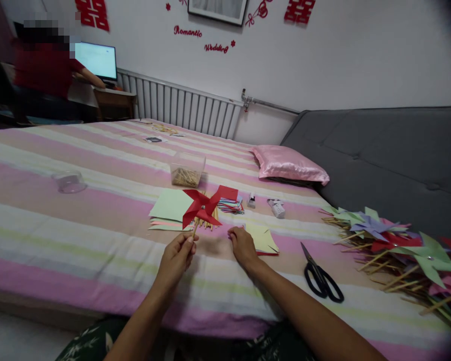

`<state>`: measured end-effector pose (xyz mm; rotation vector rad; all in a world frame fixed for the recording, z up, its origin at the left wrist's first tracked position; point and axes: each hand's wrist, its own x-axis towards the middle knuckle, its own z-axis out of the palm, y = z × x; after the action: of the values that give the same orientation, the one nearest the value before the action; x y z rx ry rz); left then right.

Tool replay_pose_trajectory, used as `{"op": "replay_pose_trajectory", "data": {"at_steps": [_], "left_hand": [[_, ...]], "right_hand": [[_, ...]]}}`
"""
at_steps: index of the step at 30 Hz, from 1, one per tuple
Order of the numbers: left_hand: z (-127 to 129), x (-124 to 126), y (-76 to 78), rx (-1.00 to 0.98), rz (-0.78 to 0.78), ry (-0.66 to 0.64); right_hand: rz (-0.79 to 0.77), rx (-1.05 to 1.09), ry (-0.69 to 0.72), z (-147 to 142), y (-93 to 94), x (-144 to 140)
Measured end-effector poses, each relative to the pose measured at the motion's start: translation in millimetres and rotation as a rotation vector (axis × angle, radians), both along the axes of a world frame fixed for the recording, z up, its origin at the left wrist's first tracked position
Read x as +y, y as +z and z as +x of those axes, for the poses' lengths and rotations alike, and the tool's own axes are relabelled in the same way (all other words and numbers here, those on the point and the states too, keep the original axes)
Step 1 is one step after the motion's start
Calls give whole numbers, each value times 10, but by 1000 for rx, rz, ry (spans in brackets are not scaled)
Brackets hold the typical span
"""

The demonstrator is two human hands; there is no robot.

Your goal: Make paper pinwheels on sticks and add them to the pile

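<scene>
Pinched in my left hand (179, 251) is the thin wooden stick of a red paper pinwheel (203, 206), which stands upright with its blades spread. My right hand (243, 246) is low over the bed, fingers curled together, against the left edge of a yellow paper stack (261, 238) with cut corners. Whatever lies between its fingers, if anything, is hidden. Behind the pinwheel are pale green sheets (169, 205), several loose sticks (210, 223) and a pile of small coloured papers (231, 204) with a red one on top.
Black-handled scissors (321, 281) lie right of my right forearm. Finished pinwheels (428, 255) are heaped at the far right. A clear box (188, 170) of sticks, a clear lid (69, 181) and a pink pillow (289, 163) are farther back. A person (45, 70) sits at a desk.
</scene>
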<state>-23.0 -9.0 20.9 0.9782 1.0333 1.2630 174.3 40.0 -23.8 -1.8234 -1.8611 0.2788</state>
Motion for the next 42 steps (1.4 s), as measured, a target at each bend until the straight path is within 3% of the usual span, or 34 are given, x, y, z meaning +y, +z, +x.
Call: {"op": "replay_pose_trajectory", "data": {"at_steps": [10,18,23,26,28,30,33,42], "left_hand": [[11,-22,44,-1,-1,12],[23,-34,60,-12,-4,14],[24,-36,39,-3,-6,-3],[57,-42,10,26,0,-45],[98,-55,-9,41,-3,-88],[149,-74,-32,52,-5,-129],[226,-103,-79,65,3,-174],[348,-144,-160,68,29,-234]], "right_hand": [[-8,54,-9,35,10,-36],[16,71,74,23,-6,-52],[148,179,23,12,178,-84],[237,330,23,-18,384,-131],[269,617,74,-57,508,-173],[232,907,145,-104,596,-214],[116,1177,230,-164,649,-260],[-21,1401,116,-170,573,-262]]}}
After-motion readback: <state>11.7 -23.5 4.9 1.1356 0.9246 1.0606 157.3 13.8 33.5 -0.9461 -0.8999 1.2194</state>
